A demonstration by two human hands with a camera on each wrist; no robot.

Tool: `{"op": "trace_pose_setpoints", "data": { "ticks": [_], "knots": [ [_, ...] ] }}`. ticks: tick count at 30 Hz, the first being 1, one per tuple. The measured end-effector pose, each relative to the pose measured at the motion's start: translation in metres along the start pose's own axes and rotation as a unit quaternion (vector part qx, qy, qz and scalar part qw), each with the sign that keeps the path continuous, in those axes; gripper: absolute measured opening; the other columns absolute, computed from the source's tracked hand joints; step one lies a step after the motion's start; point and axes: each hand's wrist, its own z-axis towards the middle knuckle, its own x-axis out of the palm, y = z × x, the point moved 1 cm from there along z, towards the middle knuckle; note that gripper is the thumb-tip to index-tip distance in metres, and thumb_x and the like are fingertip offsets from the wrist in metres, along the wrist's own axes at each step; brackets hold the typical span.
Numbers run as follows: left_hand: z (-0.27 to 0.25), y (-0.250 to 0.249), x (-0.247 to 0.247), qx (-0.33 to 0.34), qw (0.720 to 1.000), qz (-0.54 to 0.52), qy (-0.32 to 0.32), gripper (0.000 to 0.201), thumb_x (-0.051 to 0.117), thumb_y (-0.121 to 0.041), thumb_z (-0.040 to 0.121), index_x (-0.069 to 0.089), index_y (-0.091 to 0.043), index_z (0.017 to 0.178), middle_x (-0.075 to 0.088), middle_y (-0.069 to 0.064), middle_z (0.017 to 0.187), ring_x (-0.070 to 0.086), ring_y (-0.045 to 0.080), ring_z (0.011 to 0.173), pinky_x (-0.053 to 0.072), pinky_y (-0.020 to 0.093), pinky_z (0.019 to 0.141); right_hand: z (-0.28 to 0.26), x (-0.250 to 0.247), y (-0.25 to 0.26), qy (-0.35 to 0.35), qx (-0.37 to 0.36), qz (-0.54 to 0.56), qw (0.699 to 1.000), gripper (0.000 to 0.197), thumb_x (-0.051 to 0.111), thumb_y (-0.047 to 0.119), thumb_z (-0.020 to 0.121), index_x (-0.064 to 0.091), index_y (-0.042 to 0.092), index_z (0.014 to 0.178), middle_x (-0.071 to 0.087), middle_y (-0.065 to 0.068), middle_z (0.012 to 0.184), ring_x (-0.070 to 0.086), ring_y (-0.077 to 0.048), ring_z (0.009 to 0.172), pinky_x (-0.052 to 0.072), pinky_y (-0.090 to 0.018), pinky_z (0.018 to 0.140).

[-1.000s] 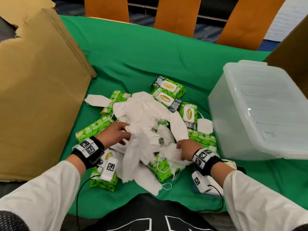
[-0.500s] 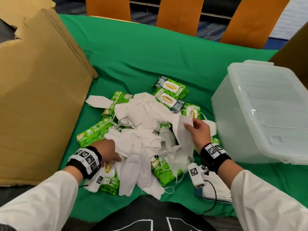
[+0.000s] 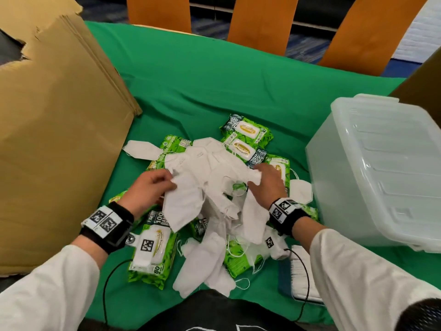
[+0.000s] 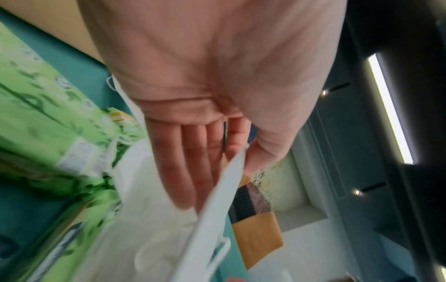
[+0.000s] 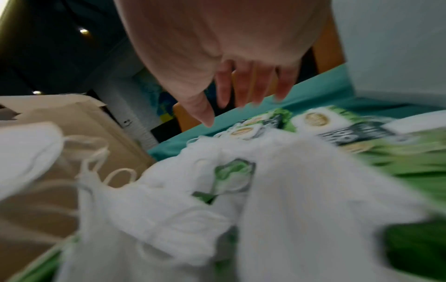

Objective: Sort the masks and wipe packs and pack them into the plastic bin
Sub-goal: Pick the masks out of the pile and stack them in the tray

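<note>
A heap of white masks (image 3: pixel 214 177) lies on green wipe packs (image 3: pixel 245 131) in the middle of the green tablecloth. My left hand (image 3: pixel 170 180) is at the heap's left side and pinches the edge of one mask (image 4: pixel 217 190) between thumb and fingers. My right hand (image 3: pixel 257 173) hovers over the heap's right side. In the right wrist view its fingers (image 5: pixel 241 95) hang loosely spread above the masks (image 5: pixel 289 190) with nothing between them. The clear plastic bin (image 3: pixel 334 177) stands to the right with its lid on.
A big cardboard box (image 3: pixel 55 139) fills the left side, close to the heap. Orange chair backs (image 3: pixel 262 17) stand behind the table. A blue-and-white flat item (image 3: pixel 296 275) lies near the front edge under my right forearm. One wipe pack (image 3: pixel 152 254) lies under my left wrist.
My left hand has moved forward from the near side of the heap to its left side and taken a mask edge. My right hand stays at the right side, fingers now loose.
</note>
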Motion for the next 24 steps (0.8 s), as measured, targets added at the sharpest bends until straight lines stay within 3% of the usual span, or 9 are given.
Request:
{"op": "trace_pose_setpoints", "data": {
  "ticks": [3,8,10,12,15,17,19,21,24],
  "knots": [
    [0.013,-0.011,-0.007,0.026,0.994,-0.065,-0.089,0.037,0.064,0.003,0.091,0.054,-0.02,0.064,0.048,0.009,0.07,0.044,0.017,0.065,0.036,0.027,0.058,0.012,0.026,0.037,0.151,-0.058,0.023,0.987,0.02,0.062,0.017,0.093,0.072,0.019,0.11,0.072,-0.006,0.116,0.065,-0.028,0.109,0.051,-0.033,0.091],
    [0.025,-0.005,-0.006,0.008,0.98,-0.102,-0.169,0.028,0.064,-0.001,0.091,0.059,-0.022,0.073,0.055,0.014,0.08,0.047,0.021,0.072,0.037,0.032,0.062,0.021,0.071,0.066,0.29,0.004,0.009,0.957,0.027,0.059,0.018,0.094,0.07,0.02,0.119,0.064,-0.005,0.13,0.062,-0.028,0.116,0.047,-0.026,0.089],
    [0.026,0.004,-0.006,-0.021,0.976,-0.112,-0.185,0.023,0.062,-0.003,0.093,0.06,-0.021,0.079,0.061,0.009,0.082,0.053,0.021,0.074,0.039,0.032,0.06,0.015,0.079,0.073,0.297,0.029,0.089,0.95,0.028,0.065,0.018,0.092,0.067,0.018,0.12,0.066,-0.007,0.113,0.068,-0.024,0.088,0.053,-0.024,0.067],
    [0.026,0.017,-0.003,-0.059,0.98,-0.096,-0.165,0.013,0.061,-0.006,0.097,0.06,-0.018,0.091,0.064,0.007,0.089,0.058,0.022,0.077,0.044,0.033,0.063,0.008,0.084,0.071,0.334,0.078,0.167,0.924,0.03,0.064,0.02,0.095,0.064,0.015,0.125,0.065,-0.004,0.078,0.059,-0.017,0.051,0.042,-0.02,0.042],
    [0.023,0.049,-0.001,-0.116,0.979,0.151,-0.068,0.01,0.062,-0.018,0.098,0.06,-0.015,0.108,0.065,0.004,0.098,0.062,0.024,0.087,0.044,0.031,0.07,-0.001,0.088,0.059,0.409,0.119,0.196,0.883,0.037,0.054,0.027,0.1,0.061,0.005,0.129,0.059,-0.008,0.058,0.048,-0.017,0.035,0.032,-0.017,0.04],
    [0.018,0.068,-0.003,-0.13,0.95,0.283,-0.017,0.014,0.064,-0.022,0.097,0.061,-0.016,0.109,0.064,0.002,0.103,0.061,0.026,0.096,0.039,0.029,0.066,-0.005,0.084,0.055,0.404,0.101,0.195,0.888,0.035,0.049,0.022,0.099,0.063,0.02,0.131,0.064,-0.009,0.065,0.051,-0.018,0.039,0.036,-0.02,0.039],
    [0.015,0.081,-0.007,-0.135,0.941,0.309,-0.018,0.01,0.064,-0.02,0.095,0.06,-0.016,0.104,0.065,0.005,0.103,0.06,0.026,0.095,0.034,0.03,0.063,-0.003,0.078,0.052,0.342,0.037,0.143,0.928,0.049,0.045,0.014,0.095,0.056,0.037,0.137,0.069,-0.006,0.08,0.064,-0.021,0.057,0.054,-0.03,0.053],
    [0.013,0.087,-0.015,-0.138,0.939,0.314,-0.037,0.011,0.064,-0.019,0.095,0.06,-0.018,0.105,0.067,0.007,0.106,0.058,0.025,0.093,0.034,0.031,0.067,0.002,0.072,0.049,0.274,-0.03,0.019,0.961,0.059,0.05,0.018,0.093,0.042,0.043,0.147,0.068,-0.007,0.101,0.068,-0.026,0.081,0.055,-0.032,0.07],
    [0.011,0.088,-0.028,-0.138,0.931,0.332,-0.067,0.013,0.061,-0.021,0.098,0.059,-0.018,0.111,0.067,0.01,0.108,0.058,0.027,0.092,0.04,0.033,0.071,0.01,0.07,0.047,0.199,-0.067,-0.084,0.974,0.065,0.06,0.029,0.09,0.033,0.041,0.148,0.065,-0.011,0.115,0.066,-0.033,0.097,0.053,-0.037,0.078]
  ]
}}
